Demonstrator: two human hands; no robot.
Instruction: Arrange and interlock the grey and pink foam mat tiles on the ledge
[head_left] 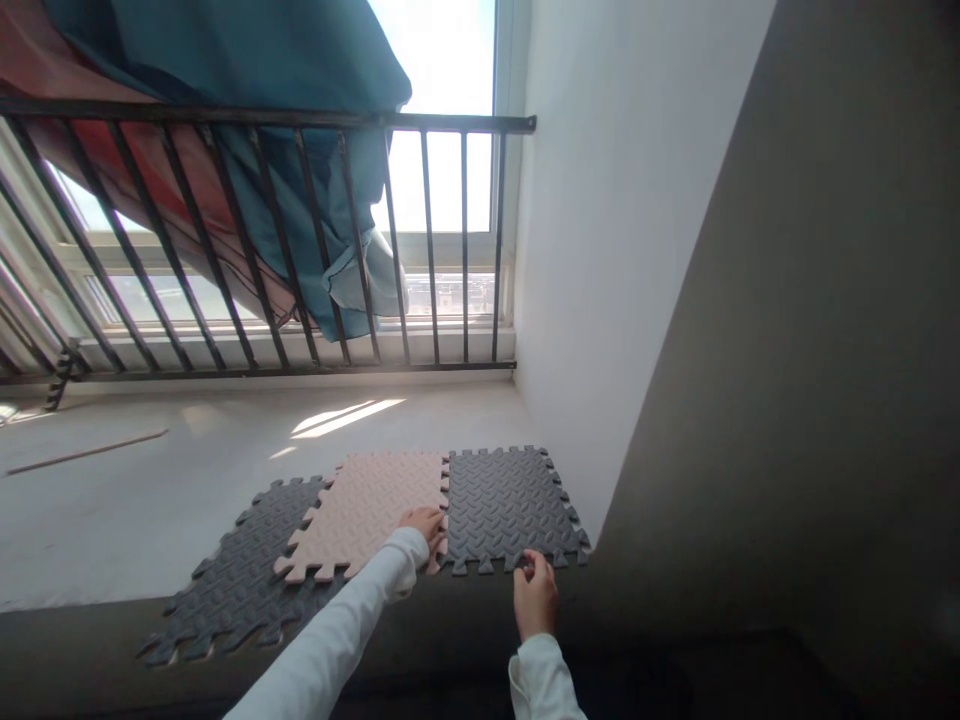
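A pink foam mat tile and a dark grey foam mat tile lie side by side on the sill, their jigsaw edges meeting at a seam. My left hand rests flat on the pink tile beside that seam, fingers stretched out. At the front edge of the dark grey tile, my right hand has its thumb and fingers pinched on the border teeth. Another dark grey tile lies at an angle on the left, partly covered by the pink one and jutting past the sill's front edge.
Behind the white sill runs a black metal railing before a window. A teal and pink curtain hangs over and behind its bars. A white wall bounds the right side. A thin brown stick lies on the left.
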